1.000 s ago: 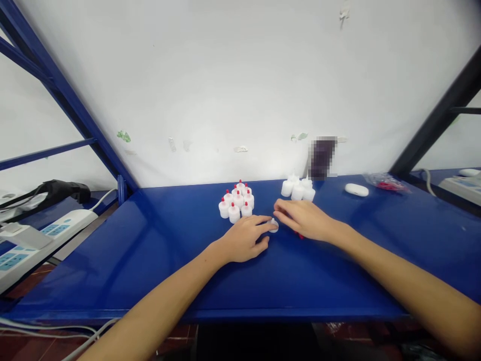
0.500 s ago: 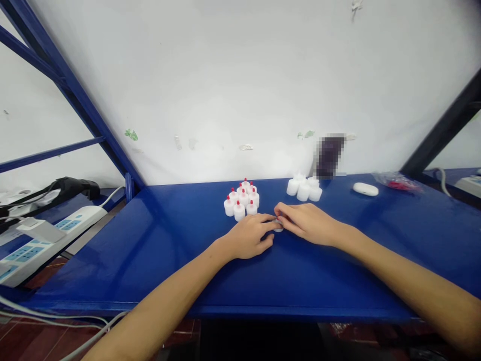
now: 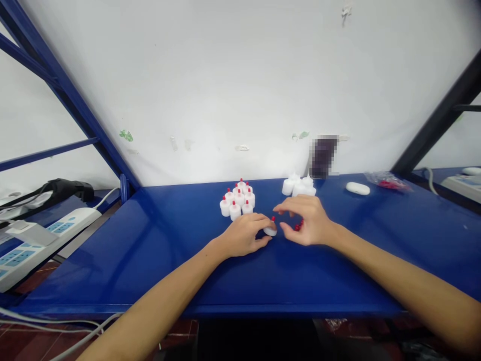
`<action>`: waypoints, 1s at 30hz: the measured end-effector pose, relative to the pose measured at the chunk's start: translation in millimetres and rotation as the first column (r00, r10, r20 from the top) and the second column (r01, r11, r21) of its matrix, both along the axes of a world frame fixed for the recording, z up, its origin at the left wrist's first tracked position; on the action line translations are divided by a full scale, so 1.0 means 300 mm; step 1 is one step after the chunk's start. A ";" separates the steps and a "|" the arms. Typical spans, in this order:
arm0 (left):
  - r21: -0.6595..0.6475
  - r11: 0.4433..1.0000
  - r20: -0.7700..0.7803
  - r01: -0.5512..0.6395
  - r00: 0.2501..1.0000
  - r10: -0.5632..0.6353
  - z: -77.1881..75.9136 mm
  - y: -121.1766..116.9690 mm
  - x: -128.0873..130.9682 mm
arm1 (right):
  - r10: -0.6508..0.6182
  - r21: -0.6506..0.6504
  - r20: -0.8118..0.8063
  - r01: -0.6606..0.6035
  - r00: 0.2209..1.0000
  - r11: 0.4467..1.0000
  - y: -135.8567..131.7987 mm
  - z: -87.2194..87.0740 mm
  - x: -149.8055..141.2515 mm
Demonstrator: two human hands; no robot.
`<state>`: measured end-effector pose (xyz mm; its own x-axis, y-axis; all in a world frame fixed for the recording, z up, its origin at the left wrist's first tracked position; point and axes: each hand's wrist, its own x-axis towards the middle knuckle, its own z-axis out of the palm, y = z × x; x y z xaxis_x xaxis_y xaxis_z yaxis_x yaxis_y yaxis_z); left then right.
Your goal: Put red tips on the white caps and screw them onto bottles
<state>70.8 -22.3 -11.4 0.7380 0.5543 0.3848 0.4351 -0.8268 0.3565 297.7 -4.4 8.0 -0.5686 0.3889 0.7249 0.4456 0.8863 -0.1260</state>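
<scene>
Gripping a small white bottle [image 3: 269,231] with a red cap [image 3: 273,219] on top, the left hand [image 3: 244,235] curls its fingers and thumb around the bottle's side, near the middle of a blue table [image 3: 150,230]. Just to the right, the right hand [image 3: 307,219] is open, thumb and fingertips parted and apart from the bottle. Several loose red caps [image 3: 298,226] show by its palm, partly hidden by the hand. Beyond the left hand stands a tight cluster of capped bottles [image 3: 235,211], white with red tops. Beyond the right hand is a group of white-topped bottles [image 3: 288,187], partly covered. Farther right lie a rounded white case [image 3: 357,188] and a clear plastic bag [image 3: 389,181] with something red inside. A white power strip [image 3: 80,219] sits past the table's left edge. Behind everything rises a scuffed white wall [image 3: 225,75].
</scene>
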 end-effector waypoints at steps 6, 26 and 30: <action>0.041 0.999 0.016 -0.013 1.000 0.012 -0.007 -0.006 0.000 | -0.014 0.054 -0.078 0.018 0.997 0.998 0.017 0.010 0.018; 0.086 0.994 0.004 -0.072 0.997 0.072 0.008 -0.016 -0.002 | -0.082 -0.403 0.588 0.379 0.804 0.833 0.058 0.093 0.109; 0.077 0.995 -0.020 -0.070 0.997 0.072 0.004 -0.016 0.000 | -0.023 -0.469 0.632 0.406 0.775 0.785 0.055 0.092 0.109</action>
